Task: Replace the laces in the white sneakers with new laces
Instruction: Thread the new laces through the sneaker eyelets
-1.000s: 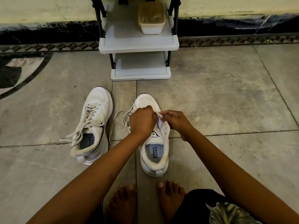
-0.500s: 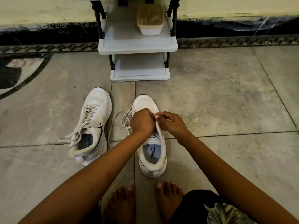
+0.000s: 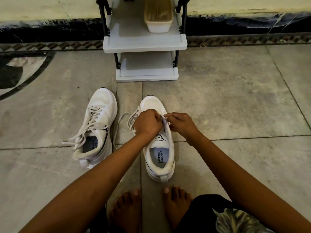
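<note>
We see matt white uppers on the left sneaker (image 3: pixel 102 105) and the right sneaker (image 3: pixel 152 104), possibly fine mesh cloth, the view being soft. The laces (image 3: pixel 94 113) are flat woven cloth. The floor (image 3: pixel 227 106) is dull, mottled stone; the shelf rack (image 3: pixel 144 46) smooth grey plastic.

The left hand (image 3: pixel 148 122) and right hand (image 3: pixel 180 122) pinch the lace (image 3: pixel 163 118) over the tongue of the upright sneaker (image 3: pixel 159 153). Left of it lies a laced sneaker (image 3: pixel 99 125). Beyond its toe stands a shelf rack (image 3: pixel 144 46), and behind its heel are bare feet (image 3: pixel 176 204).
</note>
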Demonstrator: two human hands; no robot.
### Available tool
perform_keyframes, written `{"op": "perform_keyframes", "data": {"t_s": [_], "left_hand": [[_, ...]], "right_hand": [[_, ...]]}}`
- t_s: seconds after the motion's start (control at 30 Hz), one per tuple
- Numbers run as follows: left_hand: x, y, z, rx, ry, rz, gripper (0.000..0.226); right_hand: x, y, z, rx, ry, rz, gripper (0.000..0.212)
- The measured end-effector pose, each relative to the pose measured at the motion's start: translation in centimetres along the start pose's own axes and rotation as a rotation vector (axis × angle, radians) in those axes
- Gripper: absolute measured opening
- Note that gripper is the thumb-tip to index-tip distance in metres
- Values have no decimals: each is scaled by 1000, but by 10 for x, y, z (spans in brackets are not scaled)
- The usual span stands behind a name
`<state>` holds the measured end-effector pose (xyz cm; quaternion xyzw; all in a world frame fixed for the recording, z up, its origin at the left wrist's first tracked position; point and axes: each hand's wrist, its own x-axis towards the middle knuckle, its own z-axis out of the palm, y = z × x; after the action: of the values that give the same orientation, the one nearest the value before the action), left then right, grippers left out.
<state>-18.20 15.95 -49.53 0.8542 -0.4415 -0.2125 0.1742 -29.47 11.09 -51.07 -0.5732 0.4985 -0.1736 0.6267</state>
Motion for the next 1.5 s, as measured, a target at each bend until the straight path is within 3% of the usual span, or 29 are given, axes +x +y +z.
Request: {"op": "perform_keyframes", "data": {"t_s": [0.37,0.53,0.8,1.03,1.33,1.4,1.5], "left_hand": [[0,1,4,139,80,103,20],[0,3,6,-64,47,-64,17],[4,4,2,-140,49,-215,17],[16,7,-12,-465,-161,-407,8],[17,10,-18,-720,-285,-569,7],[14,12,-18,-708,-265,-543,18],[4,12,-16,-551,-159,-350,25]], "right_hand": [[0,0,-3,31,-62,30,16],[-2,3,-6,12,-117,-8,23],[-7,6,-1,-100,-88,-36,35],[-9,8,5,-93,-28,-32,40],[-9,10,8,-65,-11,-19,38],[-5,7,8,-112,40,-41,28],[4,0,12,-209,173,-93,12]]}}
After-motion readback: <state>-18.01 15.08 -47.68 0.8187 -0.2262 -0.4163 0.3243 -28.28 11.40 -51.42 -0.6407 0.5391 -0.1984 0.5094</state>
